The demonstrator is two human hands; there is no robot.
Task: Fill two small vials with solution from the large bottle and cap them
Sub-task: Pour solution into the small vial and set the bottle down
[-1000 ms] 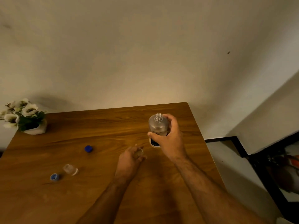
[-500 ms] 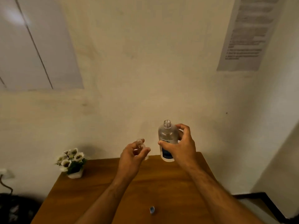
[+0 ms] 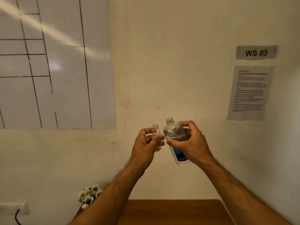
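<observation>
Head view: I am seeing the left hand (image 3: pixel 146 143) pinching a small uncapped vial (image 3: pixel 155 132) upright, raised above the table (image 3: pixel 178 211). The right hand (image 3: pixel 190 143) is gripping the large bottle (image 3: pixel 174 135), uncapped, tilting slightly toward the vial, just beside it.

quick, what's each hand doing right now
Left hand: pinching the small vial, uncapped and upright.
Right hand: gripping the large bottle, open-necked, tilted slightly.

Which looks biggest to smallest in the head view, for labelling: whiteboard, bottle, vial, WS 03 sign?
1. whiteboard
2. bottle, held near the camera, so its look is inflated
3. WS 03 sign, on the far wall; its rank against the bottle is unsure
4. vial
</observation>
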